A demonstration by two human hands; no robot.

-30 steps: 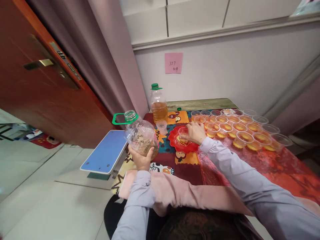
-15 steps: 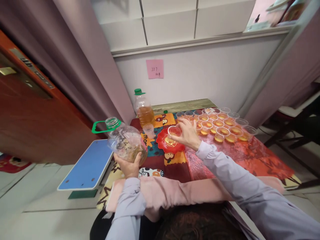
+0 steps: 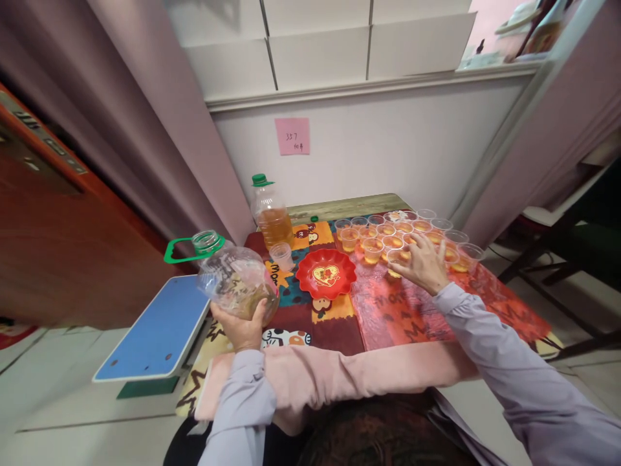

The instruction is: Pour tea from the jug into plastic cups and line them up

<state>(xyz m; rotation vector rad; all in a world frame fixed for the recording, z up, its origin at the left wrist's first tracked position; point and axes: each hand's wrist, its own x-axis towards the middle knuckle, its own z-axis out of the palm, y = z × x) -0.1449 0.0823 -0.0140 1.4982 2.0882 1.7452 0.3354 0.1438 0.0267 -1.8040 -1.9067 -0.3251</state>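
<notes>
My left hand [image 3: 242, 327] is wrapped under a large clear bottle [image 3: 237, 278] with a green handle. The bottle leans to the left with its mouth uncapped. My right hand [image 3: 424, 262] is at the front of the rows of clear cups on the right, its fingers round a clear cup [image 3: 395, 268] with some amber liquid. Several cups [image 3: 372, 249] beside it also hold amber liquid. The red scalloped plate [image 3: 326, 274] lies between my hands with nothing on it. A clear cup [image 3: 281, 257] stands left of the plate.
A green-capped bottle [image 3: 274, 217] of amber liquid stands at the back left of the table. A small green cap [image 3: 314, 219] lies near the back edge. Left of the table is a blue board [image 3: 155, 327]; a pink cloth [image 3: 339, 378] runs along the front edge.
My right hand has moved right with the cup, from above the red plate to the front of the cup rows. My left hand still holds the bottle.
</notes>
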